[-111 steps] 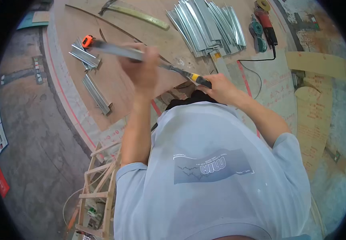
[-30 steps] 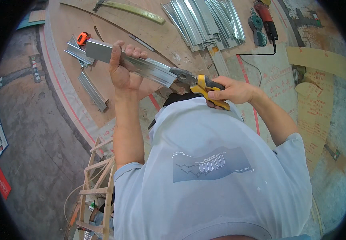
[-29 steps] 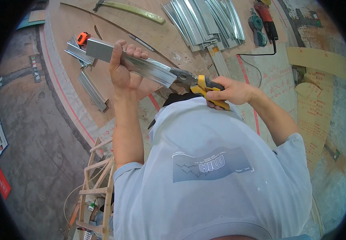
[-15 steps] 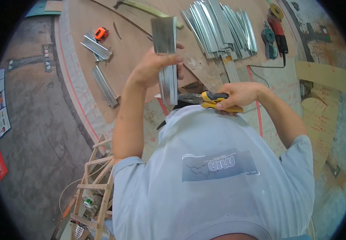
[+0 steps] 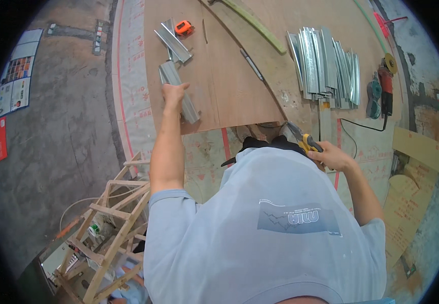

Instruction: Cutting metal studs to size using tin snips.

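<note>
My left hand (image 5: 175, 95) reaches out to the left side of the plywood board. Its fingers are closed on a short grey metal channel (image 5: 190, 110), which lies at or just above the board. Whether another strip lies under it, I cannot tell. Close to my waist, my right hand (image 5: 333, 156) grips tin snips (image 5: 308, 143) with yellow and black handles, the blades pointing up and left. Just beyond the left hand, more short metal channels (image 5: 172, 43) lie crossed beside an orange tape measure (image 5: 184, 28).
A pile of cut metal strips (image 5: 326, 66) lies on the plywood board (image 5: 229, 101) at the right. Goggles (image 5: 374, 96) and a red angle grinder (image 5: 387, 88) with a cord are beyond it. A marker (image 5: 251, 64) and a green-handled tool (image 5: 250, 23) lie mid-board. A wooden ladder (image 5: 113, 213) stands lower left.
My left hand has carried the metal channel from in front of my chest out to the left side of the board. The snips have come away from it, still in my right hand.
</note>
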{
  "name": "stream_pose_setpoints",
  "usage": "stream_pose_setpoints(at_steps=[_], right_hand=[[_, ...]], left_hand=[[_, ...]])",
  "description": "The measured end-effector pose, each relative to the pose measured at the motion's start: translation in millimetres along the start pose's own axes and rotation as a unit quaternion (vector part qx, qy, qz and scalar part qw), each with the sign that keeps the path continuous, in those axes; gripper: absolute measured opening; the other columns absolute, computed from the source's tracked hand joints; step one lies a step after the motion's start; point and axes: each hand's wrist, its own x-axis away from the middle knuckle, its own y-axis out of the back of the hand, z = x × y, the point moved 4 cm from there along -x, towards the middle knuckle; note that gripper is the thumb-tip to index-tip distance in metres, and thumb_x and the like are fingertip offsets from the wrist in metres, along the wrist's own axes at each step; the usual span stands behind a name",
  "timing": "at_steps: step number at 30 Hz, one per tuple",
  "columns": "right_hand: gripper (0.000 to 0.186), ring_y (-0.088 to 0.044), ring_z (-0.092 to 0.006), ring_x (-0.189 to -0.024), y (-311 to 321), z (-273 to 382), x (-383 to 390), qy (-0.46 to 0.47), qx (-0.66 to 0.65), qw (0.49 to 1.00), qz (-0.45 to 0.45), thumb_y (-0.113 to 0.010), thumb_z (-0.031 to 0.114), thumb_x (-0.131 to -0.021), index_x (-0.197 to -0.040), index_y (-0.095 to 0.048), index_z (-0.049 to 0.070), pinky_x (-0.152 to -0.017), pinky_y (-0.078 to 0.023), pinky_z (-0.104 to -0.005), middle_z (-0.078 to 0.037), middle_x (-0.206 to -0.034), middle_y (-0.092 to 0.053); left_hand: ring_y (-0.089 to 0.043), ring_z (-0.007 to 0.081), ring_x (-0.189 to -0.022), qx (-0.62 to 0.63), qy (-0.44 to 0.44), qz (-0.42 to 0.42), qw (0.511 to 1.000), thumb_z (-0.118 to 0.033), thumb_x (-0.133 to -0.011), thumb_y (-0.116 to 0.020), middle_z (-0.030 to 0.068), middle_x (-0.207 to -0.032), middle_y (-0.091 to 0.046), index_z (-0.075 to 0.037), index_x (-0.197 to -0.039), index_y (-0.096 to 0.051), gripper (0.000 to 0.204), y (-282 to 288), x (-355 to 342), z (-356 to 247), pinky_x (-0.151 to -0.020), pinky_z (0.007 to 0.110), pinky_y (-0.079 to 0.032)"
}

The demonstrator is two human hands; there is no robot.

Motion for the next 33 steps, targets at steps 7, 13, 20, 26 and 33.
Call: stream_pose_setpoints(at_steps=[7,13,20,26,33], right_hand=[[0.037,-0.054,-0.0147,-0.074,-1.3,-30.2,-8.5,0.018,0.013,0.999,-0.048,-0.066,0.037,-0.096,-0.101,-0.061,0.001,-0.068,-0.044,-0.0324,-0.003,-0.081,-0.061],[0.034,-0.052,-0.014,-0.075,-6.4,-42.9,0.2,0.018,-0.086,0.994,-0.07,-0.066,0.036,-0.097,-0.099,-0.06,0.002,-0.069,-0.044,-0.0325,-0.002,-0.08,-0.058],[0.03,-0.055,-0.0101,-0.069,8.4,-84.4,24.9,0.099,-0.13,0.969,-0.186,-0.065,0.031,-0.098,-0.095,-0.06,0.002,-0.061,-0.045,-0.0286,-0.001,-0.077,-0.059],[0.026,-0.06,-0.0117,-0.071,15.1,-151.1,36.2,0.085,-0.355,0.89,-0.273,-0.062,0.027,-0.103,-0.101,-0.059,0.001,-0.063,-0.051,-0.0304,-0.005,-0.086,-0.062],[0.032,-0.061,-0.0133,-0.074,7.5,-194.3,37.9,0.06,-0.466,0.827,-0.308,-0.06,0.027,-0.105,-0.119,-0.057,-0.001,-0.067,-0.054,-0.0313,-0.006,-0.093,-0.063]], left_hand=[[-0.048,0.0399,-0.133,-0.273,-0.085,-0.21,0.935,-0.022,-0.075,-0.084,0.0215,-0.137,-0.054,-0.009,-0.128,-0.062,0.058,-9.1,26.5,-59.1,-0.103,0.056,-0.044],[-0.061,0.0365,-0.116,-0.061,-0.449,0.058,0.89,-0.017,-0.081,-0.076,0.0163,-0.118,-0.066,-0.009,-0.12,-0.068,0.041,-144.8,108.9,-183.7,-0.1,0.049,-0.047],[-0.066,0.0366,-0.102,-0.094,-0.555,0.275,0.78,-0.012,-0.085,-0.069,0.0157,-0.106,-0.068,-0.007,-0.109,-0.07,0.025,-240.1,234.5,-270.0,-0.09,0.047,-0.052],[-0.056,0.022,-0.119,-0.192,-0.79,0.362,0.457,-0.015,-0.089,-0.062,0.0044,-0.119,-0.064,-0.012,-0.113,-0.069,0.025,-276.8,345.5,-216.5,-0.1,0.041,-0.044],[-0.051,0.0172,-0.126,-0.38,-0.79,0.385,0.288,-0.016,-0.089,-0.062,0.0005,-0.116,-0.062,-0.014,-0.12,-0.065,0.031,-321.7,381.5,-216.3,-0.105,0.041,-0.036]])
